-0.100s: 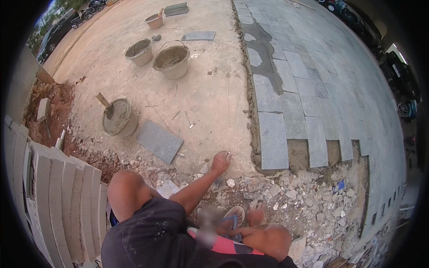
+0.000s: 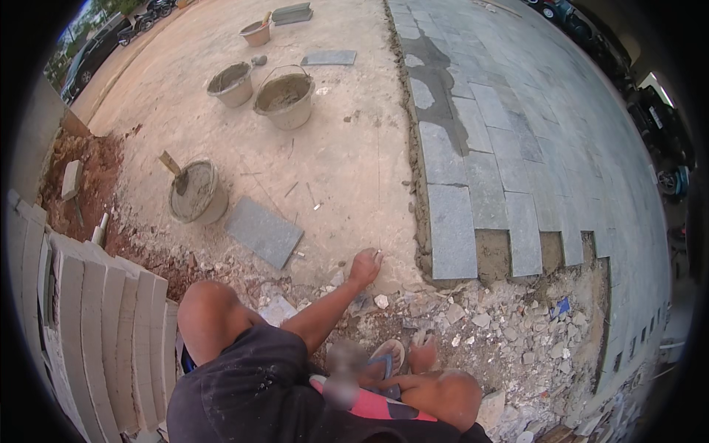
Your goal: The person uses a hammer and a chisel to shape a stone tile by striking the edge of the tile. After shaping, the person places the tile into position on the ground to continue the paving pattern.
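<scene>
My left hand (image 2: 365,266) reaches onto the pale concrete (image 2: 354,184), fingers pinched on a small white object (image 2: 378,253) beside a thin line on the surface. What seems my right hand (image 2: 422,353), partly hidden behind my knee, is low beside my sandalled foot (image 2: 384,363), fingers curled; what they hold is unclear. A loose grey stone slab (image 2: 263,230) lies left of my left hand, near a mortar bucket (image 2: 216,199) with a wooden-handled tool (image 2: 169,164). Laid slabs (image 2: 450,229) with a mortar edge are to the right.
Broken rubble (image 2: 532,332) runs along the front right. Stacked cut blocks (image 2: 111,332) stand at left beside red soil. More buckets (image 2: 283,107), a loose slab (image 2: 329,57) and stacked slabs (image 2: 292,16) are farther back. Vehicles (image 2: 100,55) line both edges.
</scene>
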